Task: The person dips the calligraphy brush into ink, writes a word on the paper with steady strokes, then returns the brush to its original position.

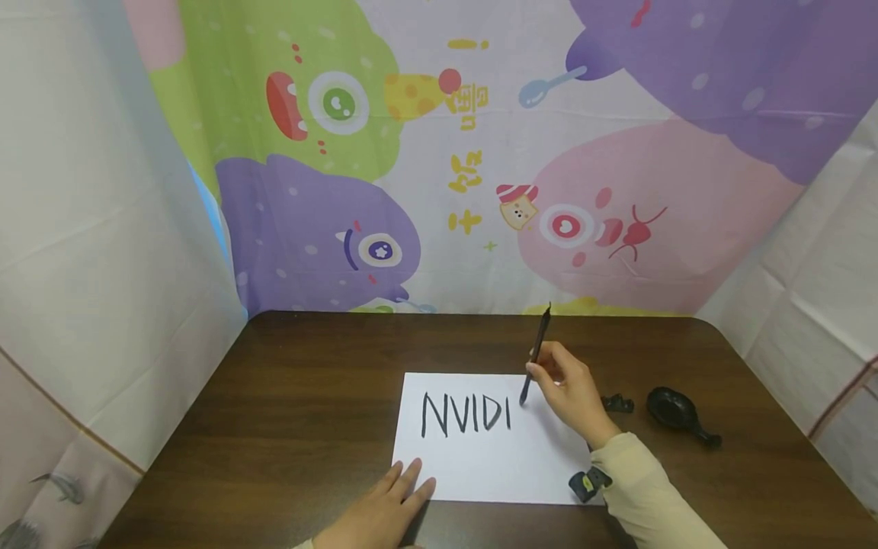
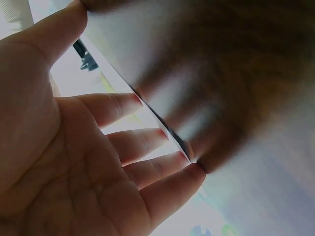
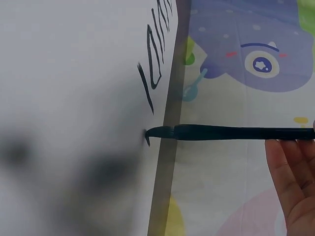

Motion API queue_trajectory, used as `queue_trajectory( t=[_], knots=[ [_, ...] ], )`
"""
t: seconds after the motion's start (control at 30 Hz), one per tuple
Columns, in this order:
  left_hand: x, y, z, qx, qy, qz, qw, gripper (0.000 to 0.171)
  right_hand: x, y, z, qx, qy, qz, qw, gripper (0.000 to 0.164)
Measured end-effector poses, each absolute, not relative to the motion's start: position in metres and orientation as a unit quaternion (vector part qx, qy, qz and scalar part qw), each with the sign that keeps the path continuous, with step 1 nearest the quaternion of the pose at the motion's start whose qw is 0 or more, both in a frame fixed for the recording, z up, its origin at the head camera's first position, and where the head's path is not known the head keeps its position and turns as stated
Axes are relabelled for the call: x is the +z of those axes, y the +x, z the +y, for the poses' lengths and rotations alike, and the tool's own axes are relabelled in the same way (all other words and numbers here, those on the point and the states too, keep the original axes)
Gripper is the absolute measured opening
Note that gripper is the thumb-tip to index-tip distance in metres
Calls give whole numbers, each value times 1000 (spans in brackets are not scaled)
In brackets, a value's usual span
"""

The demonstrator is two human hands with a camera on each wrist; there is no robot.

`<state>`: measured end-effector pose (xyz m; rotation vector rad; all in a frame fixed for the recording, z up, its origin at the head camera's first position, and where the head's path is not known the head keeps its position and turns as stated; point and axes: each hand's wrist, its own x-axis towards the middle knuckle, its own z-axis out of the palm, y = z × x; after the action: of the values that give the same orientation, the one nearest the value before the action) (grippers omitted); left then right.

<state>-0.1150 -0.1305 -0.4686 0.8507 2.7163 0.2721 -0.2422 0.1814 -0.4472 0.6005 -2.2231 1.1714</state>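
Note:
My right hand pinches a dark writing brush between thumb and fingers, its shaft tilted with the upper end leaning away. The bristle tip is bent against the white paper, right of the black brushed letters "NVIDI". A short dark mark shows under the bristles in the right wrist view. My left hand rests with spread, fairly straight fingers on the paper's lower left corner. Seen from below in the left wrist view, those fingertips meet the paper's edge.
Right of the paper, a black ladle-shaped dish lies on the brown table. A small black notched piece sits beside my right wrist, partly hidden. A cartoon-printed cloth hangs behind the table, with pale cloth at both sides.

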Motion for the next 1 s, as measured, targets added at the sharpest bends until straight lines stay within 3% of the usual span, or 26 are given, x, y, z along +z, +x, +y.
queue_trajectory(
  t=[0.47,0.8,1.0],
  knots=[
    [-470,-114,-131,90,302,941,123,77,-417,-214,166,436,226,-831,260,17],
    [-468,-115,-130,91,295,941,139,78,-419,-210,166,434,231,-834,252,19],
    [-469,-115,-131,97,298,940,134,77,-440,-221,174,432,235,-834,251,20]
  ],
)
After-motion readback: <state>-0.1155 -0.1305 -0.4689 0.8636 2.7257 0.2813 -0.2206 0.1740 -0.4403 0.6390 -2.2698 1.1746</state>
